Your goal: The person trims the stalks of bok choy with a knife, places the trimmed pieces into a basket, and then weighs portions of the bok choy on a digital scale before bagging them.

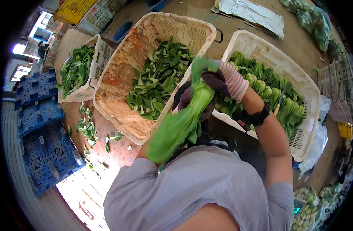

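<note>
A head of bok choy (196, 104) slants before my chest, its pale stem end up and its leaves smeared by motion at the lower left. My left hand (185, 97), in a dark-palmed glove, is wrapped round its stalks from behind. At the stem end, my right hand (227, 80), in a striped glove with dark fingers, is closed on a blurred green leaf (201, 65). Beyond my hands stands a stained, cream-coloured crate (118, 69) with loose leaves (167, 73) in it. To the right, a white crate (313, 90) holds several bok choy heads (266, 91) and a yellow-handled tool (277, 109).
At the far left is a smaller leaf-filled crate (104, 57). Blue plastic pallets (49, 150) lie at the left, and scattered leaves (88, 129) on the floor. White sacking (253, 15) lies at the back. Bagged vegetables (305, 210) stand at lower right.
</note>
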The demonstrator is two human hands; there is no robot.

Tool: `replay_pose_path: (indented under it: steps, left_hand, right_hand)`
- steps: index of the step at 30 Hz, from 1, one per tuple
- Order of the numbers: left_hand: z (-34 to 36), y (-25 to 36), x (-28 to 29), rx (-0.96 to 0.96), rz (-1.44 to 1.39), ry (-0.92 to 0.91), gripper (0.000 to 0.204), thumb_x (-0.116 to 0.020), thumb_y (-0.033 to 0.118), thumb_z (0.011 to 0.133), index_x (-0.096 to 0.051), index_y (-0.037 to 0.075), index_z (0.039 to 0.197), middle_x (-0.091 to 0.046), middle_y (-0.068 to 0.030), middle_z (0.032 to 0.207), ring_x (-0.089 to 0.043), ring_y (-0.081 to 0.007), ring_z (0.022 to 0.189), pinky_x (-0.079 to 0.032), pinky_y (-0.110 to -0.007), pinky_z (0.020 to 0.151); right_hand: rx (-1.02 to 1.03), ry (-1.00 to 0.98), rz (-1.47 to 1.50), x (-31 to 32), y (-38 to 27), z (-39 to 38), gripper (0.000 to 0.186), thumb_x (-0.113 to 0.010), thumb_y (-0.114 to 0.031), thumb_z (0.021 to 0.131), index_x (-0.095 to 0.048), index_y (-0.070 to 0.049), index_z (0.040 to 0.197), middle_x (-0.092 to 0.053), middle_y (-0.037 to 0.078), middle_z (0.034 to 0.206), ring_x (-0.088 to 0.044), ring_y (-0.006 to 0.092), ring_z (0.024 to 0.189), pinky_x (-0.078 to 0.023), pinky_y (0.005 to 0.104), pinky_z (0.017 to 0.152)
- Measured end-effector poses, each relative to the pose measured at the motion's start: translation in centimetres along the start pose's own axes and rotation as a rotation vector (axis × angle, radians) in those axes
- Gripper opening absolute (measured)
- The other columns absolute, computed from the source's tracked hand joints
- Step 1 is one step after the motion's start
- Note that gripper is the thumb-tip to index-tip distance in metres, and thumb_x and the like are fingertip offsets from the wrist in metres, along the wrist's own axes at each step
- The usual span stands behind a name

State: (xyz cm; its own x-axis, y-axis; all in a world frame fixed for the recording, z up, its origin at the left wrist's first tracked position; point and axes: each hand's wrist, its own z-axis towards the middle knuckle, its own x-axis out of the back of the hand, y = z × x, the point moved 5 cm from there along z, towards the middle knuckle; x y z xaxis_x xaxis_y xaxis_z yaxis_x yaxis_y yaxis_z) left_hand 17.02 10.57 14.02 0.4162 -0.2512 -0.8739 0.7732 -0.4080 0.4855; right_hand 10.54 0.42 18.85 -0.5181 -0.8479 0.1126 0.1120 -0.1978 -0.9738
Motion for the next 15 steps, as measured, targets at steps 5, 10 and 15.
replay_pose_path:
  steps: [5,10,15]
  left_hand:
    - [-1.7,1.2,-1.4,-0.034,0.426,0.215,0.086,-0.084,0.043,0.056,-0.046,-0.001,0.120,-0.060,-0.0067,0.093,-0.060,-0.0187,0.081,-0.050,-0.030,0.072]
    - [-2.1,2.4,-0.1,-0.154,0.605,0.251,0.083,-0.083,0.041,0.059,-0.046,0.003,0.123,-0.059,-0.0058,0.108,-0.058,-0.0196,0.098,-0.047,-0.032,0.086]
    - [-1.8,1.3,-0.9,-0.251,0.241,0.350,0.082,-0.077,0.050,0.065,-0.043,0.005,0.125,-0.056,-0.0084,0.110,-0.057,-0.0219,0.100,-0.047,-0.037,0.089]
  right_hand:
    - [-0.555,-0.023,-0.611,3.9,5.1,4.9,0.031,-0.061,-0.025,0.086,-0.057,-0.004,0.108,-0.062,0.007,0.081,-0.058,0.0170,0.071,-0.049,0.0316,0.064]
    - [-0.068,-0.109,-0.042,0.7,-4.5,5.9,0.053,-0.058,-0.016,0.086,-0.038,-0.010,0.135,-0.052,0.010,0.123,-0.053,0.0192,0.103,-0.046,0.0329,0.085]
    - [-0.089,0.353,-0.194,13.6,1.5,-2.2,0.043,-0.059,-0.021,0.088,-0.047,-0.003,0.125,-0.058,0.012,0.113,-0.055,0.0191,0.103,-0.045,0.0293,0.086]
